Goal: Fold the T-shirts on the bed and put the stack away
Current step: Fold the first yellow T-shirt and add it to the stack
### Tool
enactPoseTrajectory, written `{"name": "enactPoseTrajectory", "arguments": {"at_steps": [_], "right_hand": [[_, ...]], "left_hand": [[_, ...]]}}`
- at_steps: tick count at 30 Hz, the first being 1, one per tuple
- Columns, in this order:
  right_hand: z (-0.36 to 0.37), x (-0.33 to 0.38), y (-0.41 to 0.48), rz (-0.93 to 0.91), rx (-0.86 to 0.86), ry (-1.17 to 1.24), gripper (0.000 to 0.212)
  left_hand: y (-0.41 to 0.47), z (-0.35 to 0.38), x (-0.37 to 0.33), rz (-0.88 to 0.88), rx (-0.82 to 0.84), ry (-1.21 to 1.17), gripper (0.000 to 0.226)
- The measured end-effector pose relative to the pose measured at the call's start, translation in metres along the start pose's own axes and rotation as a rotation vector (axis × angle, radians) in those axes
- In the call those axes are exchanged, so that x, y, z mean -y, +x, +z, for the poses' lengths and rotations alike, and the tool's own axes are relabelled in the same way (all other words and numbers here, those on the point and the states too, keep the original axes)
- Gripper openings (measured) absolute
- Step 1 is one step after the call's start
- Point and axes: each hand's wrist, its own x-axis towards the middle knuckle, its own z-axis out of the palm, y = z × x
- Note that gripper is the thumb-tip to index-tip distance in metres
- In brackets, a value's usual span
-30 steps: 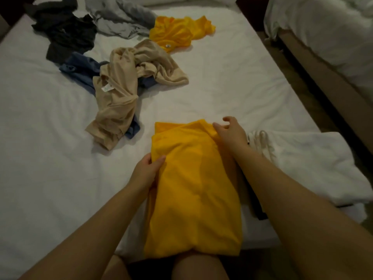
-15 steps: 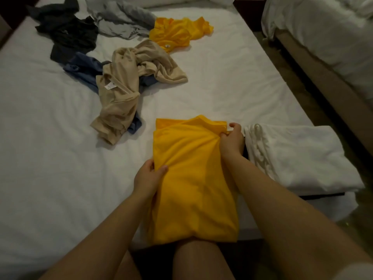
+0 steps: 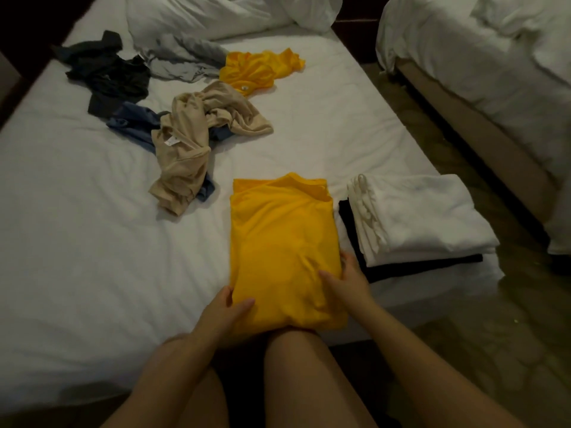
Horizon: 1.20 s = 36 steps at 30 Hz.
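- The yellow T-shirt [image 3: 281, 242] lay on the bed [image 3: 77, 242] as a long narrow panel with its sides already folded in. Its collar end pointed away from the hands and its hem end drooped over the mattress edge onto the person's knee.
- The left hand [image 3: 225, 310] pinched the near left corner, thumb on top and fingers at the edge. The right hand [image 3: 349, 282] gripped the near right edge the same way, thumb laid on the cloth.
- The step looked like the crosswise fold. To do it well, both corners should rise together and level, then travel forward to meet the collar edge squarely, with the cloth kept taut so the tucked sides do not slide out.
- Just right of the right hand sat the folded stack [image 3: 417, 217], white shirts over a black one, close enough for a short transfer.
- Beyond and left of the left hand lay the unfolded beige shirt [image 3: 191, 143] and blue shirt [image 3: 133, 125]. The black shirt [image 3: 108, 75], grey shirt [image 3: 182, 57] and second yellow shirt [image 3: 256, 69] lay farther off.
- Half a second before, the right hand had held the far corner by the collar and the left the mid edge. Both had since come back to the hem end.
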Motion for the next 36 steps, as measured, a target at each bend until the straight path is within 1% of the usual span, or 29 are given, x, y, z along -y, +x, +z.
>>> {"name": "enactPoseTrajectory", "arguments": {"at_steps": [1, 2, 4, 6, 7, 9, 10, 11, 14, 16, 18, 21, 22, 24, 26, 29, 32, 35, 36], "right_hand": [[0.003, -0.008, -0.01, 0.008, 0.024, -0.008, 0.076], [0.005, -0.015, -0.021, 0.005, 0.041, 0.004, 0.076], [0.01, -0.029, -0.039, -0.025, 0.051, 0.071, 0.077], [0.014, -0.039, -0.053, -0.045, 0.026, 0.142, 0.077], [0.015, -0.042, -0.058, -0.05, 0.003, 0.171, 0.077], [0.015, -0.046, -0.067, -0.041, -0.055, 0.215, 0.076], [0.013, -0.047, -0.07, -0.047, -0.086, 0.238, 0.076], [0.012, -0.048, -0.073, -0.056, -0.106, 0.267, 0.075], [0.008, -0.051, -0.082, -0.086, -0.132, 0.345, 0.07], [0.007, -0.053, -0.086, -0.106, -0.134, 0.38, 0.062], [0.007, -0.053, -0.09, -0.142, -0.119, 0.401, 0.049], [0.007, -0.052, -0.093, -0.194, -0.132, 0.328, 0.025], [0.007, -0.052, -0.093, -0.206, -0.142, 0.314, 0.018], [0.006, -0.053, -0.096, -0.211, -0.143, 0.29, 0.011], [0.006, -0.057, -0.1, -0.197, -0.131, 0.259, 0.009], [0.005, -0.063, -0.109, -0.181, -0.117, 0.253, 0.01], [-0.001, -0.059, -0.116, -0.2, -0.12, 0.226, 0.013], [-0.008, -0.053, -0.122, -0.261, -0.074, 0.121, 0.027], [-0.011, -0.052, -0.123, -0.282, -0.057, 0.08, 0.032]], "left_hand": [[-0.005, 0.001, 0.003, 0.01, -0.015, 0.02, 0.077], [-0.008, 0.001, 0.005, 0.024, -0.034, 0.044, 0.077], [-0.015, 0.002, 0.011, 0.049, -0.068, 0.069, 0.067], [-0.018, 0.001, 0.018, 0.067, -0.084, 0.08, 0.066], [-0.018, 0.001, 0.022, 0.072, -0.09, 0.099, 0.058], [-0.021, -0.002, 0.027, 0.073, -0.104, 0.14, 0.025], [-0.021, -0.003, 0.027, 0.068, -0.101, 0.171, 0.015], [-0.022, -0.005, 0.027, 0.067, -0.093, 0.202, 0.011], [-0.029, -0.007, 0.023, 0.065, -0.062, 0.249, 0.02], [-0.034, -0.008, 0.026, 0.054, -0.058, 0.22, 0.025], [-0.039, -0.01, 0.031, 0.036, -0.066, 0.143, 0.028], [-0.045, -0.008, 0.037, -0.025, -0.023, -0.049, 0.032], [-0.048, -0.007, 0.037, -0.044, -0.007, -0.116, 0.032], [-0.053, -0.003, 0.038, -0.08, -0.015, -0.191, 0.025], [-0.057, 0.0, 0.041, -0.122, -0.025, -0.226, 0.018], [-0.064, 0.0, 0.045, -0.132, -0.021, -0.237, 0.016], [-0.076, -0.006, 0.049, -0.008, -0.001, -0.187, 0.014], [-0.083, -0.017, 0.06, 0.167, -0.018, -0.038, 0.028], [-0.087, -0.018, 0.061, 0.212, -0.04, -0.025, 0.028]]}}
